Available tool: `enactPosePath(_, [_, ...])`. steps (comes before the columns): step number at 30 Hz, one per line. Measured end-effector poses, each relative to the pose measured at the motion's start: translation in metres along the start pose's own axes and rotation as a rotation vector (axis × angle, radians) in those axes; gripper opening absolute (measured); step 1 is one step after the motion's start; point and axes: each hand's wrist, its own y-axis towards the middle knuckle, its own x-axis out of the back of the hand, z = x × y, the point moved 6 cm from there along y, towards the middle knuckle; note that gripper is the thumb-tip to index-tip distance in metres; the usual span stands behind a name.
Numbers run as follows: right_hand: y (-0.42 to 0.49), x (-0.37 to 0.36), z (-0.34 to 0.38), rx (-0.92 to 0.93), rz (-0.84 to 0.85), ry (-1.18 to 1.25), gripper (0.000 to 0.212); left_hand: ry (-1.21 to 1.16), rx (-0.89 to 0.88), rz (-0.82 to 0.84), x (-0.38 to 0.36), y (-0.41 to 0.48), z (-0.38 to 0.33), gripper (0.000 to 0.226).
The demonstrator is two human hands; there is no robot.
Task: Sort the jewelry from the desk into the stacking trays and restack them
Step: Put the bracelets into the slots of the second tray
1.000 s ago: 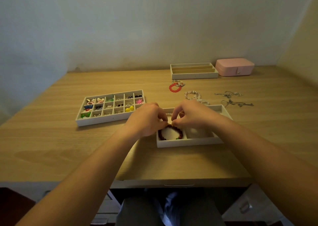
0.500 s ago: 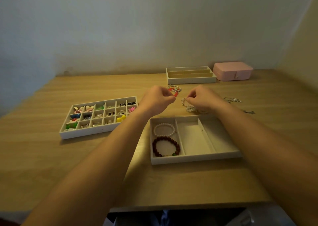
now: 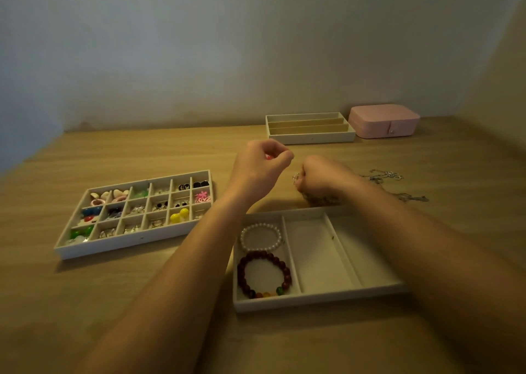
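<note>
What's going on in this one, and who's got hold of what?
A person is sorting jewelry at a wooden desk. The left grip pinches a small red piece above the desk, and the right grip holds a clear beaded bracelet. The near tray has a pearl bracelet and a dark red bead bracelet in its left compartment. Its middle compartment is empty. Silver chains lie loose on the desk.

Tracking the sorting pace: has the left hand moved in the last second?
Yes. From over the left compartment of the bracelet tray, the left hand has gone beyond its far rim, toward the wall, pinching a red bracelet.
</note>
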Motion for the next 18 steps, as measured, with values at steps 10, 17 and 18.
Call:
enactPosePath(10, [-0.041,0.031,-0.016,0.050,-0.036,1.112,0.022,0.013,-0.119,-0.010,-0.001,-0.021,-0.006,0.017])
enactPosePath(17, [-0.060,0.032,-0.011,0.145,0.010,1.224,0.024,-0.392,0.090,0.216,-0.013,-0.034,-0.008,0.027])
enactPosePath(18, [-0.061,0.032,-0.012,0.156,-0.001,1.229,0.025,-0.396,0.085,0.230,-0.013,-0.035,-0.009,0.028])
